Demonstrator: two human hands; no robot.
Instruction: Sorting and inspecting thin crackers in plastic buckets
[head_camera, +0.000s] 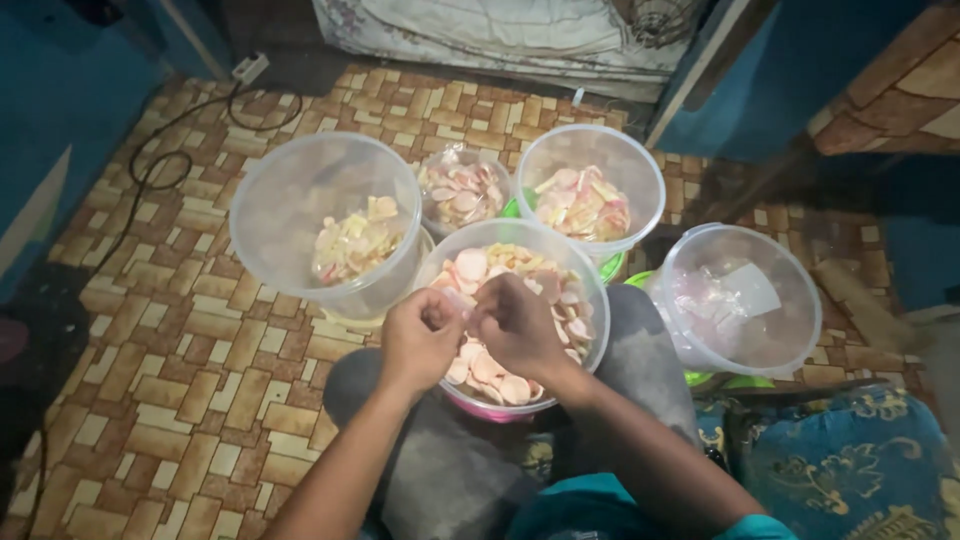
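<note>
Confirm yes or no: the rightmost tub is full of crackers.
No. The rightmost tub holds only clear plastic bags, no crackers.

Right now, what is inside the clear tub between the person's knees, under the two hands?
The tub holds round pink and pale crackers. The left hand and right hand meet above it and cover its middle, so what lies there cannot be seen.

Pink-white crackers (500, 350), clear tubs (325, 215), brown-cream brick-pattern floor (190, 370), blue cushion (850, 460) with gold floral print, blue walls (60, 90).
</note>
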